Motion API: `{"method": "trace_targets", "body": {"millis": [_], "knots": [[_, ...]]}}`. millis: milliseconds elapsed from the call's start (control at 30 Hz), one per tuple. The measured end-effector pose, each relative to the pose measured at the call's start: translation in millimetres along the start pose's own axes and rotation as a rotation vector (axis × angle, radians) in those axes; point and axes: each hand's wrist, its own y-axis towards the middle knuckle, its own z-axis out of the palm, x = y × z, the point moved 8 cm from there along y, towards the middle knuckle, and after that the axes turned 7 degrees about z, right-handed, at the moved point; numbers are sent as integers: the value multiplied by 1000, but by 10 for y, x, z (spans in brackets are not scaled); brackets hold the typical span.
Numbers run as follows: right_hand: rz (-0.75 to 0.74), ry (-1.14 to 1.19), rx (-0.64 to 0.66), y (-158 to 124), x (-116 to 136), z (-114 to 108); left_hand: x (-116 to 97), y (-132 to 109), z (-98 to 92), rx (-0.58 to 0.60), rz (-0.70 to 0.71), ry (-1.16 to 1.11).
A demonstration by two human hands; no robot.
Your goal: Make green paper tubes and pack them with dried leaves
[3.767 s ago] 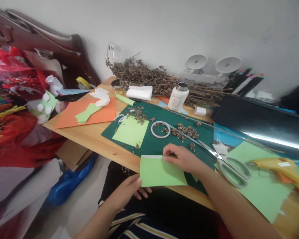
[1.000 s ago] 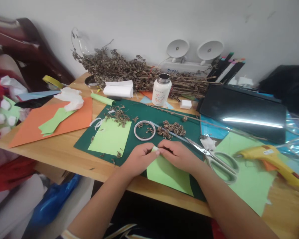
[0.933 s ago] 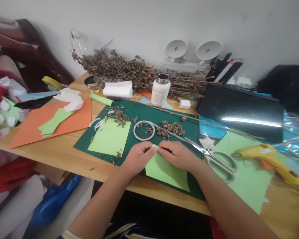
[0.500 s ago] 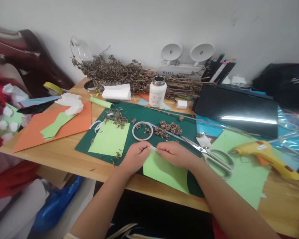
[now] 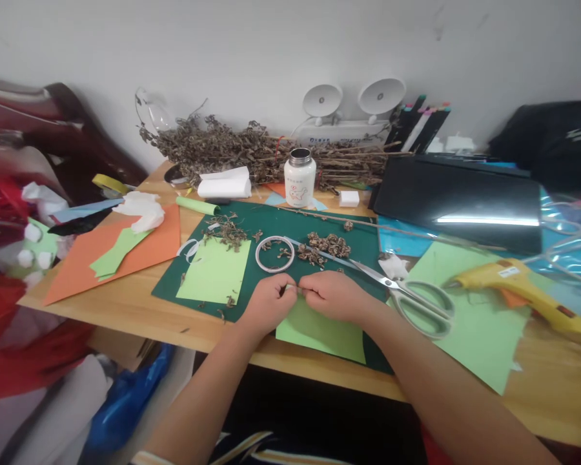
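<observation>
Close together over the green cutting mat point(image 5: 271, 223), my left hand point(image 5: 266, 302) and my right hand point(image 5: 336, 296) are both closed in a pinch. Their fingertips meet at the upper left edge of a light green paper sheet point(image 5: 322, 332), part of which lies under my right hand. A narrow pale strip showed there a moment ago; the fingers now mostly hide it. Just beyond them lie a roll of tape point(image 5: 258, 261) and a heap of dried flower heads point(image 5: 326, 247). Scissors point(image 5: 423, 307) rest partly open beside my right forearm.
Another green sheet point(image 5: 213, 274) holds dried scraps. An orange sheet point(image 5: 159, 248) lies left; a yellow glue gun point(image 5: 523, 287) lies right on green paper. Behind are a white bottle point(image 5: 300, 184), a bundle of dried stems point(image 5: 213, 145) and a black flat device point(image 5: 459, 206).
My hands have drawn slightly closer, and the pale strip between the fingertips is now mostly covered. The whole view has shifted a little.
</observation>
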Motion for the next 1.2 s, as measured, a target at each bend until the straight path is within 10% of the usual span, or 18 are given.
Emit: {"method": "trace_targets", "body": {"millis": [533, 800, 1200], "knots": [[-30, 82, -53, 33, -115, -92, 85, -9, -43, -33, -69, -227], [-131, 170, -429, 12, -209, -304, 29, -61, -245, -271, 51, 115], [-351, 38, -644, -141, -31, -378, -3, -78, -223, -271, 104, 20]]}}
